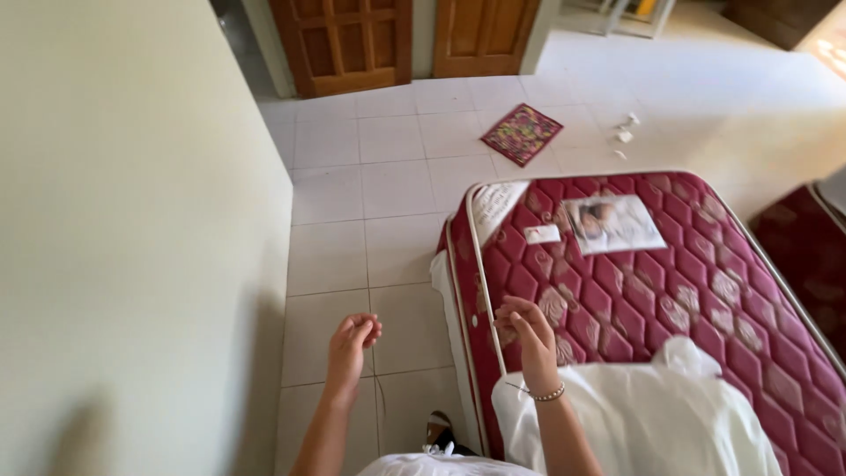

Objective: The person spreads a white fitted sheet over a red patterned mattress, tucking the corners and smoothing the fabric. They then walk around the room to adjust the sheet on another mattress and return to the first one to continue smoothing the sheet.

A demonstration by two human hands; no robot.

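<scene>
My left hand (351,342) hovers over the tiled floor beside the bed, its fingers curled loosely and apart, holding nothing that I can see. My right hand (527,328), with a beaded bracelet on the wrist, is at the near left edge of a maroon quilted mattress (670,291), fingers pinched together as if on something thin; whether anything is between them I cannot tell. A white cloth (652,410) lies bunched on the mattress just right of that wrist.
A printed sheet (613,222) and a small white tag (541,234) lie on the mattress's far end. A cream wall (132,220) stands at the left. A patterned mat (522,133) and wooden doors (344,40) are farther off. Another dark mattress (806,247) lies at the right.
</scene>
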